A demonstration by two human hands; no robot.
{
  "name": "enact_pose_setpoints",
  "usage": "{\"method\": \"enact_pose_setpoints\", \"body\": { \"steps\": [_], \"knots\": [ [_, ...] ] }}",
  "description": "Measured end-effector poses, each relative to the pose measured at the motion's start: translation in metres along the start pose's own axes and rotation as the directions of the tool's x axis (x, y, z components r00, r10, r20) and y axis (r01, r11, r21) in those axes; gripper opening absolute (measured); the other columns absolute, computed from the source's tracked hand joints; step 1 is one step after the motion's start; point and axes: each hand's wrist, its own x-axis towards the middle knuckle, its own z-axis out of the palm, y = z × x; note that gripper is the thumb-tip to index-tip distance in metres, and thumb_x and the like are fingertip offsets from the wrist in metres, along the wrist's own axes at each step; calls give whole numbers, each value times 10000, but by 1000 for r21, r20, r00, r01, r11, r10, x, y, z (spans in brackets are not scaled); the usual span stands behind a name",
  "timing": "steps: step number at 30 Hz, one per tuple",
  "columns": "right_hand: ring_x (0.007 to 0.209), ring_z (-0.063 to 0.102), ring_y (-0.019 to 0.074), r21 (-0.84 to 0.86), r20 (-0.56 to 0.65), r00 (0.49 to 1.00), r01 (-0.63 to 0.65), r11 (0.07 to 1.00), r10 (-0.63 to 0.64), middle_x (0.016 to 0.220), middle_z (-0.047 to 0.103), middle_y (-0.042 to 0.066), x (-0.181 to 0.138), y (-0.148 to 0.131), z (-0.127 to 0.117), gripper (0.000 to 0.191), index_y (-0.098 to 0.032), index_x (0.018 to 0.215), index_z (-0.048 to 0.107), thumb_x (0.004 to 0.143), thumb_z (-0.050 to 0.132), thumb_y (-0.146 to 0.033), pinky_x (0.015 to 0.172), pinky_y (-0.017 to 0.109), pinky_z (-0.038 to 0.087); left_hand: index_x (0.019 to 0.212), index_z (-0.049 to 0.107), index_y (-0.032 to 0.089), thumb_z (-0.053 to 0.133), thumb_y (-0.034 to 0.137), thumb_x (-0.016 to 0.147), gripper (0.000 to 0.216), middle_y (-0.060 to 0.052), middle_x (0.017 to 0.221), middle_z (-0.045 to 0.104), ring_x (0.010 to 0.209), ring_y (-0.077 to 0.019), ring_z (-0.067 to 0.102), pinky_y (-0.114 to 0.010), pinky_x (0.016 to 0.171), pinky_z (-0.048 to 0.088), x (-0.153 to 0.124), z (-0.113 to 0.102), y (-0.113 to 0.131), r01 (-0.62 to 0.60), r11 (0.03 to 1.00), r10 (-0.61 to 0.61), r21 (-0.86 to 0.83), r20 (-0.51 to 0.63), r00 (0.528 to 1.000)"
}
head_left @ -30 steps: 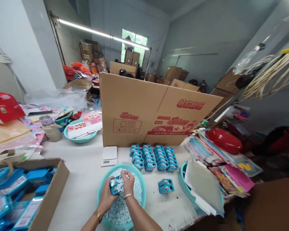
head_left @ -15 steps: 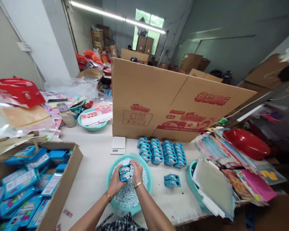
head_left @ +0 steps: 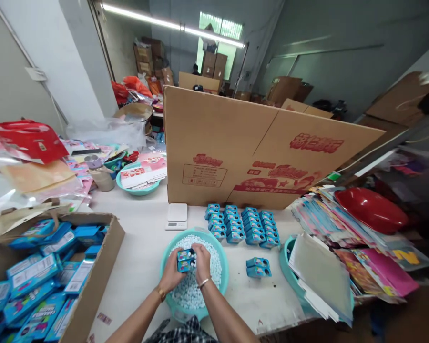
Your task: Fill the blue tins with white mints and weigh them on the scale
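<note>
My left hand (head_left: 171,275) is closed round two small blue boxes (head_left: 186,254), held side by side above a turquoise basin (head_left: 225,267). Small pale pellets (head_left: 190,291) fill the basin. At the right end of the boxes, near their dark round holes, my right hand (head_left: 202,263) has its fingers curled together. A few white pellets show by the holes; what those fingers hold is hidden. Two more joined blue boxes (head_left: 258,267) stand on the table to the right. Behind the basin are several rows of matching blue boxes (head_left: 233,224).
A small white scale (head_left: 177,215) sits behind the basin. An open carton (head_left: 109,243) of blue packets is at left. A large cardboard sheet (head_left: 243,143) stands across the back. At right are a turquoise tub (head_left: 285,252) with plastic sheets and a red bowl (head_left: 372,209).
The right fingers have shifted slightly down along the boxes' end. Fewer white pellets lie on top of the boxes, and their dark holes show more clearly. The view has shifted slightly.
</note>
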Motion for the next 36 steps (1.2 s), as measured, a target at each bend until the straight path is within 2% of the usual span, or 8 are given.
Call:
{"method": "enact_pose_setpoints", "body": {
  "steps": [4,7,10,14,19,23,28,36],
  "knots": [
    [950,658,259,-73,25,998,54,996,-52,970,749,101,3,6,-39,350,-163,875,746,738,627,-462,881,367,474,1244,495,227,593,50,525,748,-86,1219,585,1174,-284,546,-428,1035,418,1,-17,11,-16,984,-2,175,102,995],
    [1072,610,318,-395,-79,978,149,907,-195,1065,724,140,2,30,-82,443,-182,956,758,719,647,-540,996,444,409,1235,527,268,589,64,549,719,-99,1198,588,1162,-337,528,-539,1023,366,6,-18,24,-22,842,-103,538,200,974],
    [1161,557,359,-617,-120,956,138,775,-266,1167,678,178,-4,61,-105,524,-195,1075,749,730,630,-571,1054,500,341,1169,576,261,612,52,490,712,-135,1219,585,1179,-417,485,-681,1002,277,11,0,33,-35,716,-181,697,233,955],
    [1125,578,341,-640,-154,947,121,759,-280,1181,666,187,3,81,-88,517,-194,1122,739,806,538,-552,1025,485,361,1169,584,236,606,34,467,731,-165,1296,552,1230,-433,430,-721,1039,169,14,36,37,-81,653,-178,753,257,950],
    [882,650,290,-285,-204,975,21,958,-82,836,753,112,31,71,-59,376,-201,729,774,660,673,-556,891,394,470,1247,534,248,553,45,524,751,-131,1268,562,1200,-374,459,-661,1058,209,21,49,37,-90,626,-163,774,243,956],
    [744,664,256,-169,-157,987,-18,985,-9,747,760,71,35,55,-50,342,-189,695,762,652,679,-518,737,347,517,1289,492,240,547,67,552,759,-121,1252,550,1176,-344,491,-569,1027,313,17,34,32,6,739,-164,673,171,971],
    [812,666,252,-133,-102,992,61,989,-75,783,765,73,20,20,-39,291,-176,696,768,645,721,-458,790,324,496,1281,472,210,603,161,603,693,-111,1287,550,1234,-312,504,-481,1068,364,-8,25,21,12,951,-13,308,2,1000],
    [738,638,227,-199,-72,988,121,972,-138,706,738,49,13,-1,-22,287,-162,651,747,645,708,-447,742,310,481,1259,493,200,669,197,600,682,-118,1290,596,1231,-318,562,-511,1081,419,-19,31,14,-11,999,6,-40,-120,993]
  ]
}}
